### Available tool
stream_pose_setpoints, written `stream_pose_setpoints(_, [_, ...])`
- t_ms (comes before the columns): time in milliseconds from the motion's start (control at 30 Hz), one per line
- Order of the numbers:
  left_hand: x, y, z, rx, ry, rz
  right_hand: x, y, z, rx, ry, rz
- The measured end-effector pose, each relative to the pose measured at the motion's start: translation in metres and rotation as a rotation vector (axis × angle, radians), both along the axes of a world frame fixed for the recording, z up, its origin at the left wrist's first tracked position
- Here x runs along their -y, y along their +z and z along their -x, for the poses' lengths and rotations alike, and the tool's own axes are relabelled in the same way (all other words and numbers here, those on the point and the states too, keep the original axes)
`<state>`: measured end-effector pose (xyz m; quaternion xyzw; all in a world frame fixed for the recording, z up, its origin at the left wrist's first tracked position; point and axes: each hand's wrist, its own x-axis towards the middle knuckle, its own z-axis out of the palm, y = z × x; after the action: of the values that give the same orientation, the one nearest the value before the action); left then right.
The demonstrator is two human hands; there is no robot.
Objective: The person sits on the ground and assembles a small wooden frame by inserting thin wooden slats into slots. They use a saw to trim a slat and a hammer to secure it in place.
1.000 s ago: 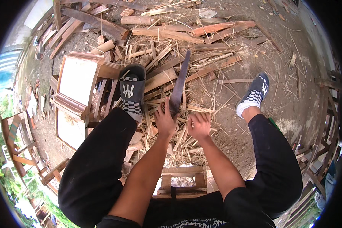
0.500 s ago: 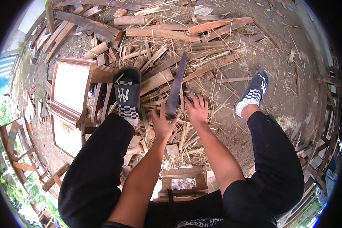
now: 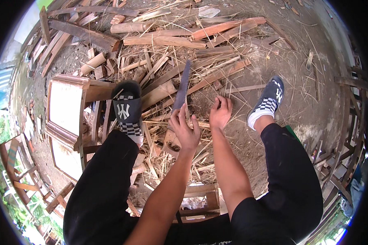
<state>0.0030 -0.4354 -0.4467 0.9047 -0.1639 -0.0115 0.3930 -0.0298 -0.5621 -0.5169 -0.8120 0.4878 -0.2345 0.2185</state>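
A handsaw's dark tapered blade (image 3: 182, 87) lies tilted among scrap wood and straw, tip pointing away from me, teeth along its right edge. By its near end is a pale wooden piece (image 3: 171, 143) that looks like its handle, partly covered by my hand. My left hand (image 3: 185, 130) hovers over that near end with its fingers apart; whether a fingertip touches the blade I cannot tell. To the right, my right hand (image 3: 221, 113) is loosely curled above the straw, a gap between thumb and fingers, with nothing visible in it.
My slippered left foot (image 3: 126, 107) rests against the scrap wood, my right foot (image 3: 270, 98) on bare soil. A wooden frame with white panels (image 3: 67, 100) stands at left. Long planks (image 3: 163, 41) lie farther out. A low wooden stool (image 3: 200, 192) shows below my arms.
My left hand has shifted right relative to the saw's near end, its fingers spreading. The right hand has curled its fingers and moved slightly right. The whole view has shifted a little.
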Motion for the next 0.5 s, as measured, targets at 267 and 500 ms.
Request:
stream_pose_setpoints(267, [0.045, -0.005, -0.013, -0.066, -0.282, 0.058, 0.007, -0.012, 0.005, 0.049, 0.040, 0.002])
stream_pose_setpoints(500, [0.086, -0.019, -0.034, -0.127, -0.298, -0.127, 0.007, -0.020, 0.006, -0.012, 0.041, 0.000])
